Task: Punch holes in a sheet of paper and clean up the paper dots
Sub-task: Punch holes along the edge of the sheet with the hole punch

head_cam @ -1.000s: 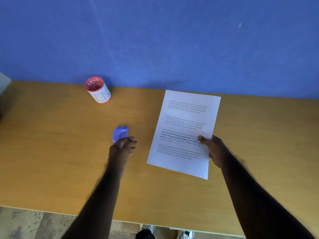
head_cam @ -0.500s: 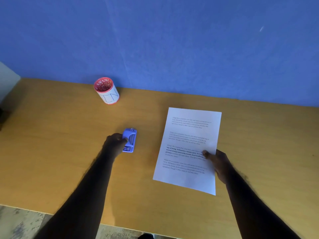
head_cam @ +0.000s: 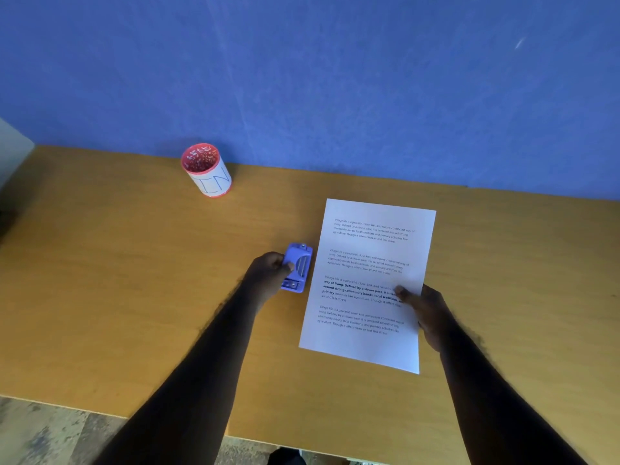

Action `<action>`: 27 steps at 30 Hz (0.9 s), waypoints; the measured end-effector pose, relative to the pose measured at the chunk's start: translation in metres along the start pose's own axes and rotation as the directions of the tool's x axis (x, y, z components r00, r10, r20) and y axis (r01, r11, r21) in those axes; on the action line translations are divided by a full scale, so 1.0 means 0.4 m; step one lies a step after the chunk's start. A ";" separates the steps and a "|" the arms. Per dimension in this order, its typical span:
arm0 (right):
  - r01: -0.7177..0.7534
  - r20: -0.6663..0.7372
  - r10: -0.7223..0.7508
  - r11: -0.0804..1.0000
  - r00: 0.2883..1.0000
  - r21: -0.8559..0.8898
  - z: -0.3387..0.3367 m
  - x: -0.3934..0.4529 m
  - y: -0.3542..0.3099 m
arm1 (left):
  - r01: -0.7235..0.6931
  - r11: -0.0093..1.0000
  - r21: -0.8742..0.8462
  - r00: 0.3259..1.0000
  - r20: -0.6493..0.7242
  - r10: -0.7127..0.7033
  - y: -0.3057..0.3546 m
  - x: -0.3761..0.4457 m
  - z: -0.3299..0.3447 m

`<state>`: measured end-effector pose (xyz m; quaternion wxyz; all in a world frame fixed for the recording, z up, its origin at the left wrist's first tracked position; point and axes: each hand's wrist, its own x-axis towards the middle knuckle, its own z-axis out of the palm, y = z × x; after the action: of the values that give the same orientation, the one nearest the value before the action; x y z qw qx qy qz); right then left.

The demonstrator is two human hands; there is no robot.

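Note:
A white printed sheet of paper [head_cam: 369, 280] lies on the wooden table [head_cam: 117, 297], right of centre. My right hand [head_cam: 426, 310] pinches its right edge, thumb on top of the text. A small purple hole punch [head_cam: 298, 266] sits just left of the sheet's left edge, a narrow gap between them. My left hand [head_cam: 268, 273] grips the punch from its left side, thumb on its top. No paper dots show on the table.
A red-rimmed cup with a white label [head_cam: 207, 171] stands at the back left, near the blue wall [head_cam: 302, 78]. The table's front edge [head_cam: 84, 406] runs below my arms, with floor beyond it.
My left hand has closed on the hole punch, turned it and brought it close to the paper's left edge. My right hand keeps its hold on the sheet.

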<state>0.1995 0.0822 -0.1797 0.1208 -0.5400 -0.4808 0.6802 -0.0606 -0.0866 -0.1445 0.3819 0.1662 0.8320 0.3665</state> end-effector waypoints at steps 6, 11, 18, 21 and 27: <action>0.004 0.000 -0.004 1.000 1.000 0.004 0.000 0.010 0.008 | 0.023 0.996 -0.086 0.999 0.030 -0.020 0.010 -0.016 0.027; 0.016 0.005 -0.016 1.000 1.000 0.004 -0.002 0.018 0.016 | 0.034 0.990 -0.136 0.999 0.036 -0.029 0.017 -0.024 0.056; 0.006 -0.005 -0.006 1.000 1.000 -0.006 -0.005 0.029 0.025 | 0.029 0.994 -0.107 0.999 0.037 -0.025 0.029 -0.023 0.093; 0.006 -0.002 -0.006 1.000 1.000 -0.021 -0.005 0.033 0.029 | 0.064 0.992 -0.106 0.998 0.019 -0.062 0.032 -0.015 0.099; 0.006 0.003 -0.006 0.999 1.000 -0.048 -0.007 0.039 0.031 | 0.254 0.938 -0.237 0.965 0.132 -0.228 0.037 0.015 0.099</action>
<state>0.2003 0.0883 -0.1990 0.1092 -0.5405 -0.4989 0.6687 -0.0345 -0.0541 -0.1541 0.4843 0.0317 0.7720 0.4104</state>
